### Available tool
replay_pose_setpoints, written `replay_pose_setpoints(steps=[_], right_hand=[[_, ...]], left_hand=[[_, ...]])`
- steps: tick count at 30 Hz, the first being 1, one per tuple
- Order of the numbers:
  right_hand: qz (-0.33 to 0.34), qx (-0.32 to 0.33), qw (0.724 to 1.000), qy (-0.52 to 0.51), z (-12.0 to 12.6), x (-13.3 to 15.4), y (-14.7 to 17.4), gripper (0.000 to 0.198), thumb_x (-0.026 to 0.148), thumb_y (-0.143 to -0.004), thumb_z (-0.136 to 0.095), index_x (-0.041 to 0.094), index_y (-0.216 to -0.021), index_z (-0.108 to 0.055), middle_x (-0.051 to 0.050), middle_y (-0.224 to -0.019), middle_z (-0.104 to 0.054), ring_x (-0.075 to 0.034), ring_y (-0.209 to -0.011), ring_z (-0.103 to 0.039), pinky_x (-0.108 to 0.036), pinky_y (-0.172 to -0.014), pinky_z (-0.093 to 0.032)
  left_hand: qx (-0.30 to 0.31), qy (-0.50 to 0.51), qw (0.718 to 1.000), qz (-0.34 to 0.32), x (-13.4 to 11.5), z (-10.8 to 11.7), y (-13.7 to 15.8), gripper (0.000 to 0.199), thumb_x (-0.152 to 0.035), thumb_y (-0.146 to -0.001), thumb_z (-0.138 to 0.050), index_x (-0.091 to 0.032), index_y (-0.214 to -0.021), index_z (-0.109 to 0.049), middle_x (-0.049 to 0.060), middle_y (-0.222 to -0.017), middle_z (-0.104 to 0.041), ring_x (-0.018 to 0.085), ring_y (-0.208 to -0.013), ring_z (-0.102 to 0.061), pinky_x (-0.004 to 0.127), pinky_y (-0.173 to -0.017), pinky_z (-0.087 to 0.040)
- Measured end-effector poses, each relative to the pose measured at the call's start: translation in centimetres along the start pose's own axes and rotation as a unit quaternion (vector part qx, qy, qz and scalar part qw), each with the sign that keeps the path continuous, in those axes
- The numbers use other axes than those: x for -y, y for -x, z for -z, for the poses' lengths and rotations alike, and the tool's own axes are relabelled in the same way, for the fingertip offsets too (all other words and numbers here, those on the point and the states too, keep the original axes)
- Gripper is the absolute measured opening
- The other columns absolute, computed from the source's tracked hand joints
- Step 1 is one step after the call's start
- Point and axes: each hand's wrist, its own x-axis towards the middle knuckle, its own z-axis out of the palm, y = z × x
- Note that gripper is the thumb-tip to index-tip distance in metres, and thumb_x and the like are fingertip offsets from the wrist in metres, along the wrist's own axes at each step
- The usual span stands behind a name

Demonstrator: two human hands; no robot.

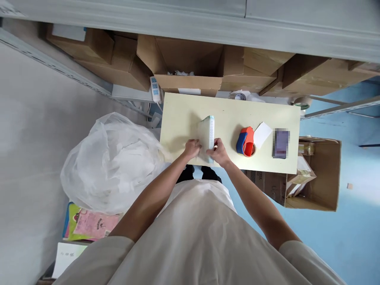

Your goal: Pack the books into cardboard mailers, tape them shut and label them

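A flat, pale box (207, 136) with light teal edges stands upright on its narrow side at the front of a cream table (181, 114). My right hand (219, 152) grips its near right edge between thumb and fingers. On the other side, my left hand (192, 149) is closed, its curled fingers at the box's lower left face; the fingertips are partly hidden. Right of the box lies a red and blue tape dispenser (246, 141) with a tape roll. A white paper slip (262, 134) is beside the dispenser.
A blurred-out dark rectangular item (281, 143) lies at the table's right end. Open cardboard boxes (190, 82) line the shelf behind, near a power strip (154, 89). A large translucent plastic bag (113, 162) stands left; an open carton (325, 174) holds smaller boxes at right.
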Motion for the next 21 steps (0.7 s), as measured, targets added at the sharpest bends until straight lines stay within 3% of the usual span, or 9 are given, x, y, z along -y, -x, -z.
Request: replay_pose_setpoints(steps=[3, 5, 7, 10, 12, 14, 17, 21], right_hand=[[0.035, -0.015, 0.995, 0.091, -3.7, 1.1, -0.1, 0.038, 0.027, -0.055, -0.062, 0.025, -0.081, -0.033, 0.006, -0.077, -0.043, -0.011, -0.062, -0.043, -0.028, -0.057, -0.039], [0.052, -0.026, 0.99, 0.132, -6.5, 1.5, -0.3, 0.038, 0.027, -0.056, -0.062, 0.025, -0.081, -0.034, 0.005, -0.079, -0.044, -0.014, -0.068, -0.046, -0.03, -0.062, -0.041], [0.057, -0.015, 0.987, 0.151, -9.1, 1.6, -0.5, 0.039, 0.028, -0.057, -0.063, 0.025, -0.085, -0.037, 0.002, -0.085, -0.047, -0.016, -0.074, -0.049, -0.032, -0.067, -0.043], [0.068, 0.042, 0.988, 0.13, -11.4, 1.2, -1.0, 0.045, 0.03, -0.06, -0.067, 0.023, -0.097, -0.043, -0.005, -0.099, -0.05, -0.019, -0.086, -0.053, -0.035, -0.074, -0.046], [0.081, 0.044, 0.989, 0.118, -11.3, 0.3, -1.3, 0.049, 0.032, -0.063, -0.068, 0.023, -0.106, -0.045, -0.008, -0.108, -0.05, -0.022, -0.098, -0.053, -0.039, -0.085, -0.046], [0.076, -0.01, 0.988, 0.131, -10.2, -0.9, -1.4, 0.051, 0.031, -0.066, -0.067, 0.023, -0.113, -0.046, -0.011, -0.117, -0.049, -0.027, -0.113, -0.046, -0.046, -0.098, -0.039], [0.002, -0.067, 0.987, 0.148, -8.0, -2.9, -1.2, 0.059, 0.031, -0.068, -0.066, 0.021, -0.123, -0.045, -0.015, -0.125, -0.045, -0.032, -0.124, -0.039, -0.051, -0.105, -0.031], [-0.106, -0.002, 0.988, 0.116, -6.7, -5.1, -1.0, 0.062, 0.029, -0.068, -0.063, 0.022, -0.127, -0.046, -0.012, -0.117, -0.052, -0.029, -0.11, -0.052, -0.048, -0.094, -0.043]], left_hand=[[-0.029, 0.067, 0.997, 0.024, -0.6, 3.5, 0.7, 0.045, -0.035, -0.086, -0.042, -0.018, -0.126, -0.054, 0.012, -0.127, -0.056, 0.027, -0.117, -0.053, 0.039, -0.091, -0.046], [0.007, 0.154, 0.988, 0.03, -0.7, 5.9, 1.6, 0.05, -0.046, -0.09, -0.036, -0.02, -0.13, -0.049, 0.011, -0.123, -0.059, 0.023, -0.107, -0.059, 0.034, -0.082, -0.05], [0.054, 0.208, 0.976, 0.03, -0.5, 7.8, 2.0, 0.054, -0.055, -0.088, -0.039, -0.021, -0.128, -0.05, 0.009, -0.117, -0.063, 0.022, -0.1, -0.062, 0.032, -0.077, -0.052], [0.058, 0.197, 0.977, 0.057, 0.7, 9.6, 1.3, 0.056, -0.061, -0.085, -0.042, -0.019, -0.12, -0.056, 0.01, -0.112, -0.066, 0.023, -0.097, -0.064, 0.033, -0.076, -0.052], [0.045, 0.191, 0.976, 0.092, 1.8, 10.2, 0.4, 0.057, -0.061, -0.087, -0.037, -0.018, -0.117, -0.058, 0.011, -0.11, -0.068, 0.024, -0.099, -0.064, 0.036, -0.08, -0.051], [0.033, 0.178, 0.976, 0.117, 2.9, 10.6, -0.2, 0.058, -0.061, -0.089, -0.032, -0.018, -0.118, -0.058, 0.012, -0.113, -0.067, 0.026, -0.108, -0.061, 0.038, -0.086, -0.049], [0.005, 0.118, 0.986, 0.115, 4.1, 10.8, -0.3, 0.057, -0.062, -0.089, -0.033, -0.022, -0.12, -0.057, 0.012, -0.122, -0.064, 0.027, -0.12, -0.054, 0.037, -0.091, -0.047], [0.039, 0.056, 0.99, 0.12, 4.8, 10.5, 0.8, 0.058, -0.065, -0.086, -0.037, -0.024, -0.122, -0.058, 0.011, -0.127, -0.061, 0.027, -0.119, -0.055, 0.035, -0.085, -0.049]])
